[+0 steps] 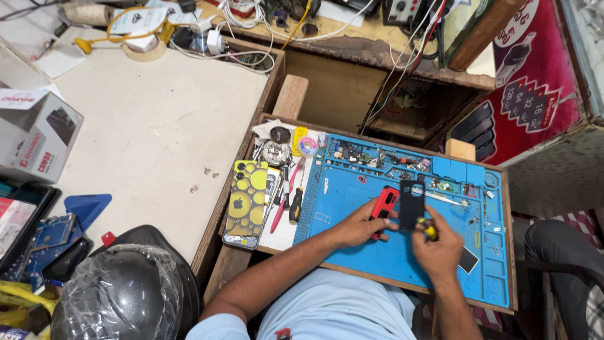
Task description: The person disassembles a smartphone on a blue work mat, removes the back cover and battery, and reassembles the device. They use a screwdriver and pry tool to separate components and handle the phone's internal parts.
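My left hand (357, 225) grips a red phone body (384, 204) over the blue repair mat (352, 252). Just right of it, my right hand (438, 250) holds a small yellow-handled screwdriver (430, 230), its tip up against a black phone part (412, 203) that stands beside the red piece. Which hand bears the black part is unclear. Both hands hover above the middle of the mat.
Left of the mat lie a phone in a yellow spotted case (246, 200), a red-handled tool (284, 204), a yellow-and-black screwdriver (296, 206) and solder wire (307, 146). A white tabletop (151, 126), a cardboard box (34, 132) and a plastic-wrapped helmet (119, 293) sit further left.
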